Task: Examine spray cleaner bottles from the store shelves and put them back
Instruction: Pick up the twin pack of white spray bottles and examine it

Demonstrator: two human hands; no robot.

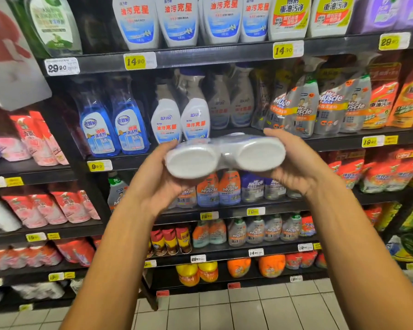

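Hands are gripping a shrink-wrapped twin pack of white plastic spray cleaner bottles [225, 155] before the shelves [200, 57], left hand [163, 181] and right hand [296, 163] fingers curling around its ends, tilting bases nearward, seemingly for inspection.

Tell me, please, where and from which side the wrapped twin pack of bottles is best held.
Hold the twin pack at its two outer ends, one hand from each side. It lies level with both oval bases facing the camera, so the narrow ends are free. The left hand and right hand already grip it this way.
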